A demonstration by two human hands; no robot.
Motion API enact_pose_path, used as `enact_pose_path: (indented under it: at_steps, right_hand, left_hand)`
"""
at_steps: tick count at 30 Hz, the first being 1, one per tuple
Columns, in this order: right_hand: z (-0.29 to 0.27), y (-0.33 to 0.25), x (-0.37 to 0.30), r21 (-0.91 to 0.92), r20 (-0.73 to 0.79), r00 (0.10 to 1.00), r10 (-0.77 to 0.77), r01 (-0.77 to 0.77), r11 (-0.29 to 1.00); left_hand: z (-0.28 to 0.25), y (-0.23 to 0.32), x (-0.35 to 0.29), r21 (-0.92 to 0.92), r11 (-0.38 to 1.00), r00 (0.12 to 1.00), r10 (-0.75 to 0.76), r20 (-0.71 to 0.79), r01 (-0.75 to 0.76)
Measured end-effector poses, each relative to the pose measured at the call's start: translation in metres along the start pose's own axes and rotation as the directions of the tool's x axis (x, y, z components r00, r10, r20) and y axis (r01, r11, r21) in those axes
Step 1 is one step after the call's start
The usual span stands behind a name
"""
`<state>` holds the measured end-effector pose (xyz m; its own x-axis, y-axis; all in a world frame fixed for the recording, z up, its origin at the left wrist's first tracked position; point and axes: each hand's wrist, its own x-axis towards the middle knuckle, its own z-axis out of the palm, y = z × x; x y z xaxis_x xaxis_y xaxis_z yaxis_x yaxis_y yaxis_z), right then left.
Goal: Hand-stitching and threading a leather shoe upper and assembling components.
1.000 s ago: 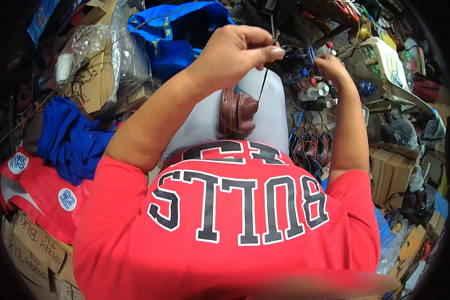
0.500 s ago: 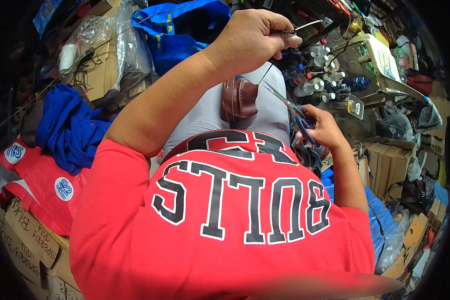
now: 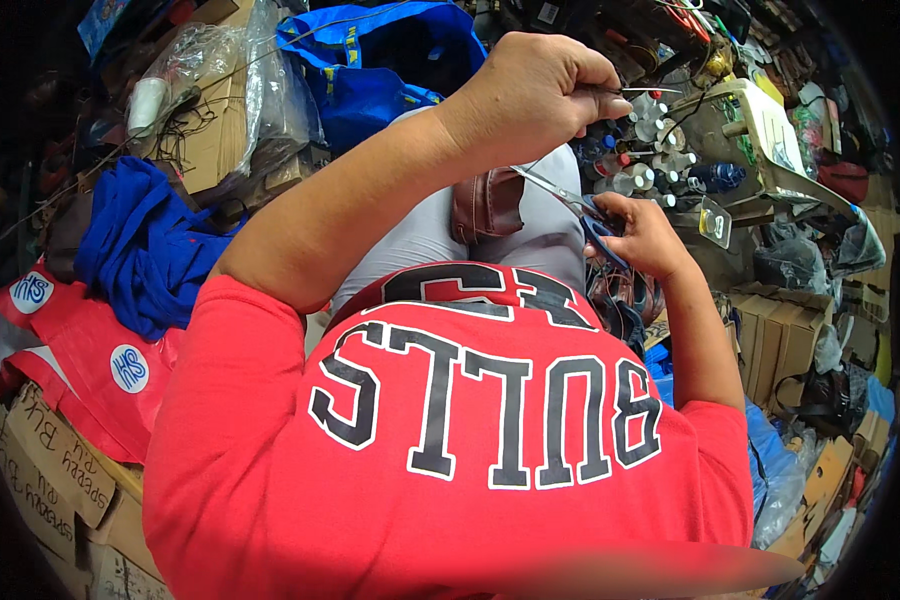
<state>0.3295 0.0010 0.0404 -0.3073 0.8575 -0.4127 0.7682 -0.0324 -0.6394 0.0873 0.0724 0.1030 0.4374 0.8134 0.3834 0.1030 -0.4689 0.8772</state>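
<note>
A brown leather shoe with light stitching sits between my thighs, only partly visible. Above and beyond it, my left hand is closed in a pinch, drawing up a thin dark thread that runs down to the shoe. A thin pale strand or needle pokes out past those fingertips; which one I cannot tell. My right hand grips scissors by their blue handles. Their metal blades point left to the shoe's upper edge, where the thread comes out. Whether the blades touch the thread is hard to make out.
Plastic bottles stand beyond my right hand, beside a worn white chair. A blue bag lies ahead to the left, near plastic-wrapped cardboard. Blue cloth and cardboard boxes are on my left.
The scissors have moved left and up, bringing the blades to the thread at the shoe. My left hand has shifted slightly right and nearer.
</note>
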Motion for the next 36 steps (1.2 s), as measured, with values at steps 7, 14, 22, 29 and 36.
enact_pose_path:
  at_steps: [7, 14, 22, 29, 36]
  right_hand:
    - [-0.007, 0.007, 0.002, 0.044, 0.049, 0.999, 0.003, -0.006, 0.999]
    - [-0.012, -0.011, 0.003, -0.165, -0.020, 0.995, -0.097, 0.092, 0.982]
    - [-0.013, -0.032, 0.015, -0.288, 0.003, 0.970, -0.241, 0.232, 0.929]
    - [-0.009, -0.021, 0.009, -0.355, -0.104, 0.952, -0.287, 0.234, 0.905]
    - [-0.004, -0.009, 0.013, -0.062, -0.089, 0.986, -0.144, 0.139, 0.988]
  left_hand:
    - [-0.001, -0.003, -0.001, 0.018, 1.000, 1.000, 0.009, 0.003, -0.009]
    - [0.001, 0.000, -0.004, 0.086, 0.993, 0.997, 0.080, -0.006, -0.079]
    - [0.010, 0.005, -0.001, 0.130, 0.967, 0.976, 0.220, 0.008, -0.219]
    - [-0.002, 0.013, 0.000, 0.180, 0.944, 0.960, 0.281, 0.011, -0.278]
    - [-0.067, 0.018, 0.005, 0.284, 0.911, 0.880, 0.378, -0.288, -0.298]
